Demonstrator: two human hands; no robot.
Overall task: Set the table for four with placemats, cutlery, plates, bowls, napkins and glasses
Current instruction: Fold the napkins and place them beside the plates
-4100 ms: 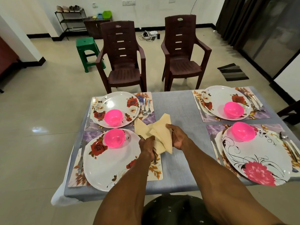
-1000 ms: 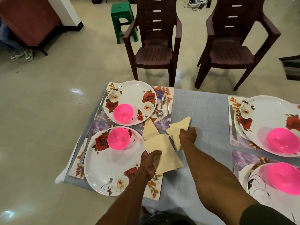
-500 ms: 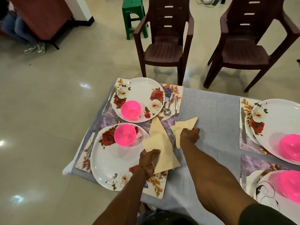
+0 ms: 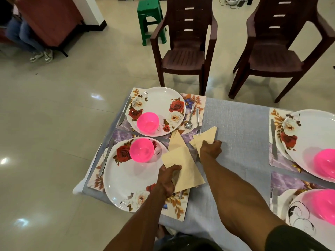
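Your left hand (image 4: 167,175) pinches the near edge of a folded cream napkin (image 4: 183,167), thumb on top and fingers curled under it, so the napkin lies over the right edge of the near-left floral placemat (image 4: 176,205), at 3 o'clock of the large white rose plate (image 4: 126,180). A steel handle (image 4: 180,194) pokes out from under the napkin's near corner; you cannot tell which piece of cutlery it is. Your right hand (image 4: 210,148) is closed around a second cream napkin (image 4: 206,136), its free point aimed toward 1 o'clock and lying on the grey tablecloth (image 4: 239,134), just beside the tines of the fork (image 4: 198,122) of the far-left setting. That far setting has a rose plate (image 4: 159,104) carrying a pink bowl (image 4: 147,122), a spoon (image 4: 189,118) next to the fork at the plate's 3 o'clock, and a knife (image 4: 124,111) at its 9 o'clock. The near plate carries another pink bowl (image 4: 141,150) at its 12 o'clock, with a knife (image 4: 106,158) at its 9 o'clock. At 3 o'clock of the view, 2 more plates with pink bowls sit partly out of frame. Beyond the table stand 2 brown plastic chairs (image 4: 184,51) and a green stool (image 4: 150,19).
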